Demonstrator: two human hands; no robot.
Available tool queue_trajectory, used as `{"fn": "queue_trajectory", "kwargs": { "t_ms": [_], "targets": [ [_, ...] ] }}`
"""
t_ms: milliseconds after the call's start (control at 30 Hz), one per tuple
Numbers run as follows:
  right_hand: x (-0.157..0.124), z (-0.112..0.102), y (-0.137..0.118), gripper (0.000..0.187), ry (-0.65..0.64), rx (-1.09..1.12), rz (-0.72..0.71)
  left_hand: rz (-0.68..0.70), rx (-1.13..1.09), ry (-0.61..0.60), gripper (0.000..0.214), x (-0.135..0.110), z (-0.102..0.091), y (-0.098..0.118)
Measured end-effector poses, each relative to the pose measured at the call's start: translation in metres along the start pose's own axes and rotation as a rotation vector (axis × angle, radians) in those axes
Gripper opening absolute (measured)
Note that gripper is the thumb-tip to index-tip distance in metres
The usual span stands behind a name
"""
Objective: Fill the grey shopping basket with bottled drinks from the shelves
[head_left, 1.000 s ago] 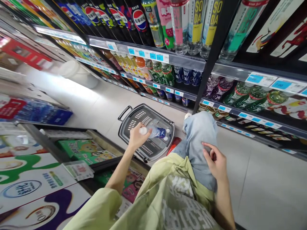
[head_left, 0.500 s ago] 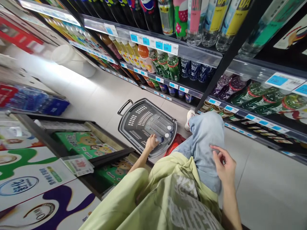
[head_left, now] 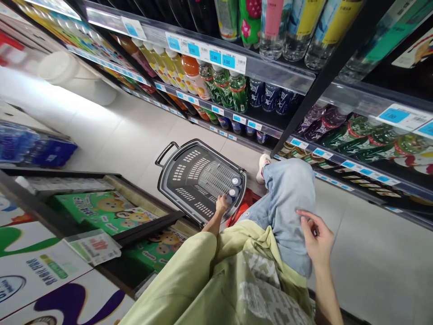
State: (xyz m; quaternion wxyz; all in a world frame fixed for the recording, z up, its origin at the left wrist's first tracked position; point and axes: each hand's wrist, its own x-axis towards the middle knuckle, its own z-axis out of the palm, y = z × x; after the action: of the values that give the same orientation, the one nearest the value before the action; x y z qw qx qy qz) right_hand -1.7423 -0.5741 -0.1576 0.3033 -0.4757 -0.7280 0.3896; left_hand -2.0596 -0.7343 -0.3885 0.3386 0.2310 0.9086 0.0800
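**Clerk:** Entry one, the container?

**Checker:** Basket (head_left: 184, 171), dark grey plastic, rounded oblong. Its walls and bottom are pierced with rows of slots. One looped handle (head_left: 165, 153) folds out at the end farthest from the left hand (head_left: 222, 205). It stands on pale, glossy floor tiles (head_left: 135, 131).

**Clerk:** Contents?

**Checker:** Two bottles, round white caps uppermost, bodies mostly hidden. Both are in the basket corner where the left hand reaches in. The nearer bottle (head_left: 231, 194) is against the fingertips. The farther bottle (head_left: 235, 181) is just past it, away from the hand.

**Clerk:** Condition of that grip?

**Checker:** Fingers are curled down against the nearer bottle. Whether they clasp it or only rest on it cannot be told. The forearm is bare, with a sleeve (head_left: 176, 280) of soft yellow-green cloth behind it.

**Clerk:** Second hand?

**Checker:** Right hand (head_left: 316, 239), holding nothing, fingers loosely spread. It lies at the side of a knee (head_left: 287, 189) in light blue denim.

**Clerk:** Surroundings, taken from the left hand outward?

**Checker:**
- Red thing (head_left: 245, 201), shape unclear, just beside the wrist, between basket and knee.
- White shoe (head_left: 261, 166), beyond the knee.
- Past the basket, a metal shelf (head_left: 280, 76) with blue price labels (head_left: 203, 47). It carries green bottles (head_left: 238, 90) and orange and yellow ones alongside.
- On the arm's outer side, a dark-framed chest (head_left: 149, 225) holding green printed cartons (head_left: 98, 207), flat and rectangular.
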Motion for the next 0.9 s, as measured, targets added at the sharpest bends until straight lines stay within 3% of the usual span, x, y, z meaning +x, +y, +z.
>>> {"fn": "queue_trajectory", "kwargs": {
  "t_ms": [367, 567, 900],
  "targets": [
    [0.003, 0.005, -0.010, 0.031, 0.031, -0.038, 0.002, -0.043, -0.092, -0.044, 0.032, 0.003, 0.002, 0.015],
    [0.004, 0.006, -0.009, 0.030, 0.025, -0.041, 0.011, -0.065, -0.089, -0.064, 0.033, 0.012, 0.005, 0.011],
    [0.006, 0.008, -0.013, 0.031, 0.027, -0.032, -0.007, 0.053, 0.034, -0.106, 0.019, 0.018, 0.003, 0.007]
  ]
}}
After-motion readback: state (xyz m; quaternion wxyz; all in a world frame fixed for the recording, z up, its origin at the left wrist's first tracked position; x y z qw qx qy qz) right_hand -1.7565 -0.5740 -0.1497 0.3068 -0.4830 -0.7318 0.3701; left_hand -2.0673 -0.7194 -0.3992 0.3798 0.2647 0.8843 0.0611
